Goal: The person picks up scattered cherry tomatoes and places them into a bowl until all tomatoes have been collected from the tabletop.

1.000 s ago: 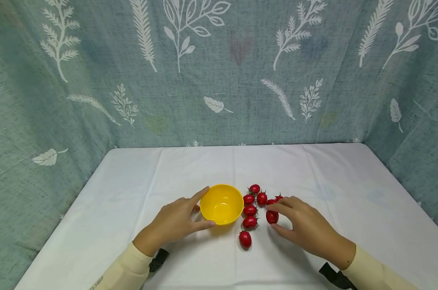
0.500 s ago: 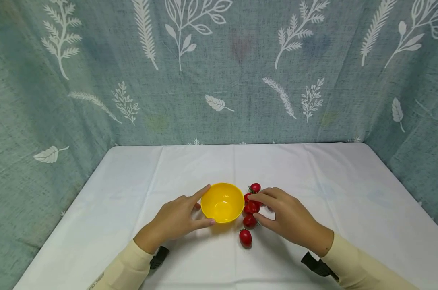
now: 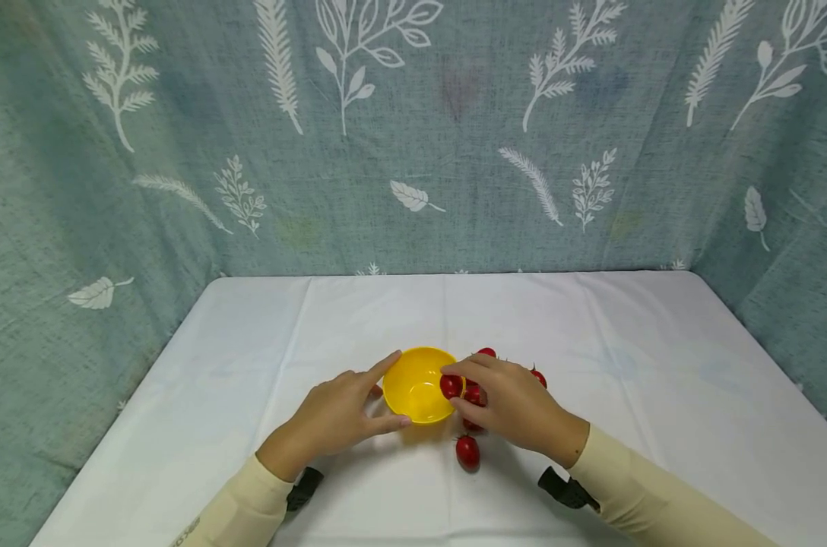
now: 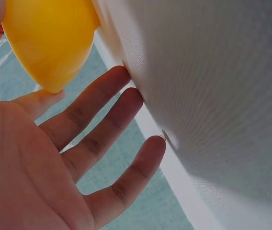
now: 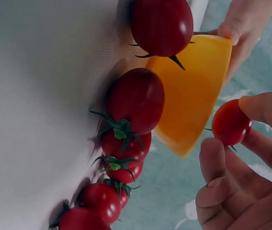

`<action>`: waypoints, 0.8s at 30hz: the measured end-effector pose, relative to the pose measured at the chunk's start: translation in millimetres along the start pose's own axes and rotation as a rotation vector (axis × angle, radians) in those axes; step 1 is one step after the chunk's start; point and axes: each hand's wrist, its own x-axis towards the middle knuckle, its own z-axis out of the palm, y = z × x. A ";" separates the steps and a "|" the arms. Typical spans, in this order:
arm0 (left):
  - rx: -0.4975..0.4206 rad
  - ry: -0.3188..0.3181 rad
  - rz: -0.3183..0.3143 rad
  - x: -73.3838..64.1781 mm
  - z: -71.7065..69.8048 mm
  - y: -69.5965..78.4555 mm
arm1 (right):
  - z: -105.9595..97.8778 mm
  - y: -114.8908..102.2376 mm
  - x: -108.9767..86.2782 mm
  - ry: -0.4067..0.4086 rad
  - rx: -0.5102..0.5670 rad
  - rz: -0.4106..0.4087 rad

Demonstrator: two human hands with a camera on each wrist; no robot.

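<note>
My left hand (image 3: 338,410) holds the yellow bowl (image 3: 412,395) from its left side, thumb at the near rim and index finger at the far rim. In the left wrist view, the other fingers (image 4: 102,105) of that hand extend below the bowl, fingertips right at the white cloth. Between thumb and fingertips my right hand (image 3: 516,399) pinches a red cherry tomato (image 3: 451,386), which overlaps the bowl's right rim in the head view. The right wrist view shows this cherry tomato (image 5: 232,122) raised off the table, beside the bowl's rim.
More cherry tomatoes with green stems lie right of the bowl, partly hidden by the right hand. One tomato (image 3: 467,453) lies nearest the front, another (image 3: 538,377) off to the right. A white cloth (image 3: 283,327) covers the table; a patterned green curtain (image 3: 359,235) hangs behind it.
My right hand has carried the cherry tomato leftward from the right of the group, over the other tomatoes, to the bowl's rim. My left hand stays at the bowl.
</note>
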 end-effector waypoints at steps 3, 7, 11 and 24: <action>0.002 -0.001 -0.002 0.0 0.3 -0.2 | 1.9 -0.3 5.3 -0.037 0.007 0.021; 0.003 -0.004 -0.003 0.6 1.3 -0.9 | 5.4 1.0 11.1 -0.068 0.013 0.049; -0.002 -0.003 0.000 0.6 1.1 -0.8 | 9.3 3.0 17.3 -0.096 0.029 0.083; -0.005 0.011 0.007 -0.2 2.0 -1.9 | 20.0 7.4 35.1 -0.186 0.113 0.134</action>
